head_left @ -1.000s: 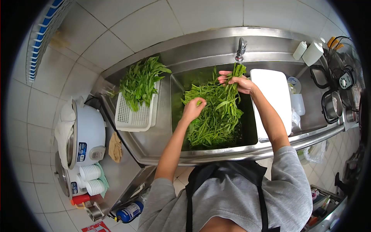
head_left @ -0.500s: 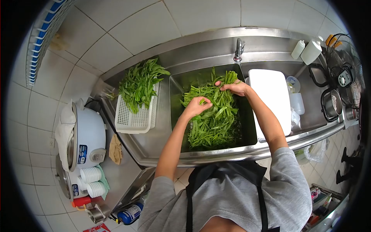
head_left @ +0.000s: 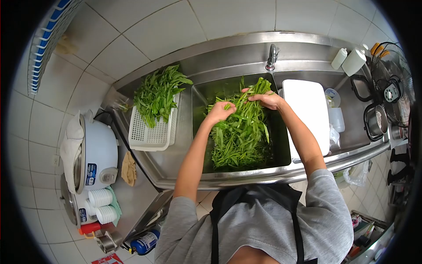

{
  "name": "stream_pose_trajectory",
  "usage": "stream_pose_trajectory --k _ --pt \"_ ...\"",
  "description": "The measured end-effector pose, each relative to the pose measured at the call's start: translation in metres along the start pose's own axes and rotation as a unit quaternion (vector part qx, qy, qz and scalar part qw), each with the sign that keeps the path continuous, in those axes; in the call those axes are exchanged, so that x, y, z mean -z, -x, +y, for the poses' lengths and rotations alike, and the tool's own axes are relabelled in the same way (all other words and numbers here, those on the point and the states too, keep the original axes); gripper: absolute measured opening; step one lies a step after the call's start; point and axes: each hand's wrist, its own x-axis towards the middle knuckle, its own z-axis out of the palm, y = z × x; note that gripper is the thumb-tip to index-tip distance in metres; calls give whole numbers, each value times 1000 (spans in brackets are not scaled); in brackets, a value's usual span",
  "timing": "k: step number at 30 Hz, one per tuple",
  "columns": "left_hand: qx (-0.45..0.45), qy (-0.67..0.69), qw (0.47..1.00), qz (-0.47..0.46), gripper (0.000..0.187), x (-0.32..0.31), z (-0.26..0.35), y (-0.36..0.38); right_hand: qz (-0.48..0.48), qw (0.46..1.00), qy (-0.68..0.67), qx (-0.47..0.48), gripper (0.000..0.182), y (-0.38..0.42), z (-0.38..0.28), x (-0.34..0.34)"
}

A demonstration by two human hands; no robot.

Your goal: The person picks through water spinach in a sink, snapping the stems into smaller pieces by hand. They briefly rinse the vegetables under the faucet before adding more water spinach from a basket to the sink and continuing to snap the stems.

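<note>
The left hand [head_left: 220,113] has shifted slightly farther toward the sink's back edge since the earlier frame. The deep rectangular stainless-steel sink [head_left: 200,99] holds a heap of long leafy greens [head_left: 239,149]; more lie in a white perforated plastic basket [head_left: 147,137] beside it. Stems handle best lined up and held lightly. The right hand [head_left: 269,100] curls around a bundle of green stems [head_left: 260,88]; the left's fingertips pinch a small green piece [head_left: 227,106].

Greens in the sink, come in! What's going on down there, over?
Right grip holding bunched stems. Left grip pinching green piece. Loose greens heaped in sink. No blockage seen.
</note>
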Motion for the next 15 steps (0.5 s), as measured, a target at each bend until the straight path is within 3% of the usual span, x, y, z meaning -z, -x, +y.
stream_pose_trajectory --k 7,10,15 --pt "52 -21 991 -124 32 23 19 3 69 993 87 -35 37 -3 -19 -7" --pt "90 100 979 -156 34 26 15 -3 100 991 84 -43 21 -9 -17 -3" --pt "93 228 951 -188 29 30 16 -2 125 987 99 -25 22 -16 -10 4"
